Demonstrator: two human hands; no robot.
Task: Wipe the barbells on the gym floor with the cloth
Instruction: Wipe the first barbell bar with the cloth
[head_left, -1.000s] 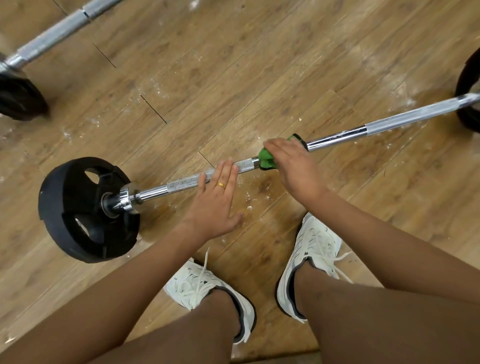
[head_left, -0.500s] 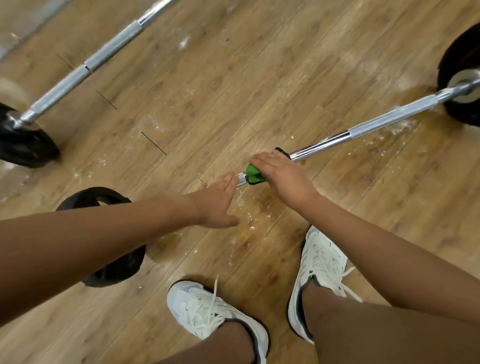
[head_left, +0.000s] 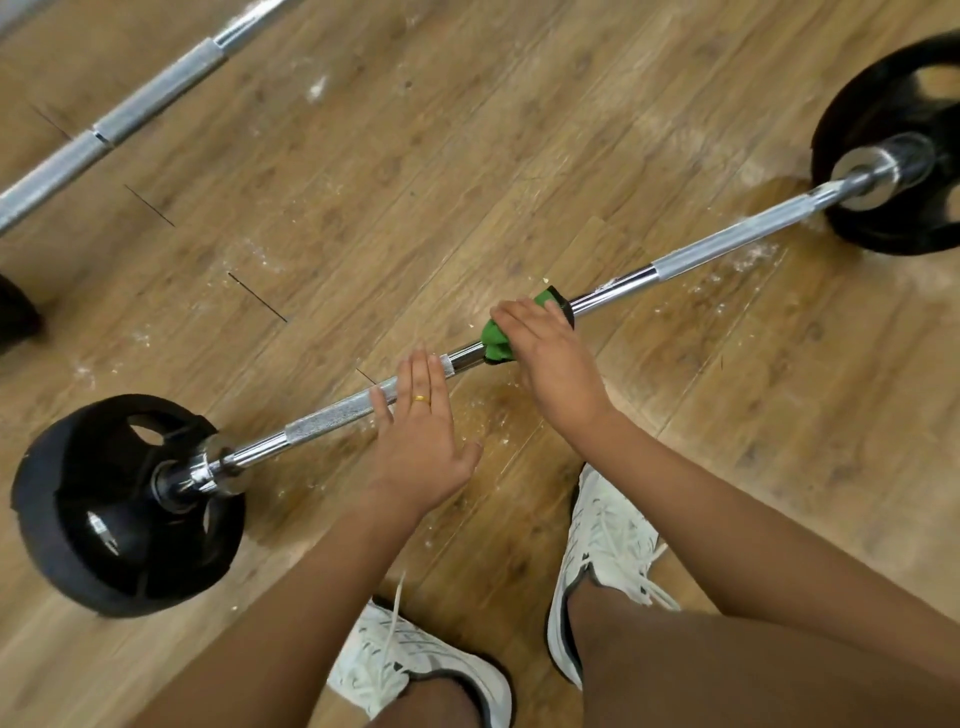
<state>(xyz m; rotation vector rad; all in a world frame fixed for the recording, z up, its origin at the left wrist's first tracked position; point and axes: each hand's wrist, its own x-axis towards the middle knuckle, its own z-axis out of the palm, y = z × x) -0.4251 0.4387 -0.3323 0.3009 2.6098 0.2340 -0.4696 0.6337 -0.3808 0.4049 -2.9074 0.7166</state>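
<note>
Seen from the head camera, a barbell (head_left: 727, 239) with a black plate (head_left: 78, 519) at each end lies slantwise on the wooden floor (head_left: 415, 156). The right hand (head_left: 550, 358) grips a green cloth (head_left: 496, 340) bunched around the middle of the bar. The left hand (head_left: 421, 431) rests flat, fingers straight, on the bar just beside the cloth, and a second barbell (head_left: 156, 97) lies well apart at upper left.

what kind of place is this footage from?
Most likely a gym weight area: a barbell with black weight plates lies on the wood-look floor, a second barbell beyond it, white chalk-like dust scattered around. The right hand grips a green cloth on the bar.
</note>
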